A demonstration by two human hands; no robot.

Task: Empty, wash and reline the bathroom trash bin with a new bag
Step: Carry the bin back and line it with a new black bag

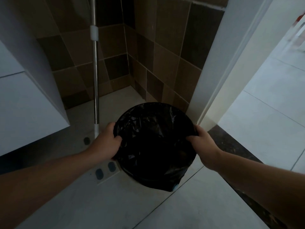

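A round trash bin [155, 179] lined with a black plastic bag [153, 129] is in the middle of the head view, above the pale floor tiles. My left hand [107, 142] grips the bin's left rim, thumb curled over the bag's edge. My right hand [203, 142] grips the right rim the same way. The bag covers the rim and drapes down the outside. The inside of the bin is too dark to see into.
A mop handle [95, 71] leans in the tiled corner behind the bin, its flat head [105, 171] on the floor beside it. A white cabinet [28, 100] stands at the left. A white door frame [214, 80] and dark threshold [239, 154] are at the right.
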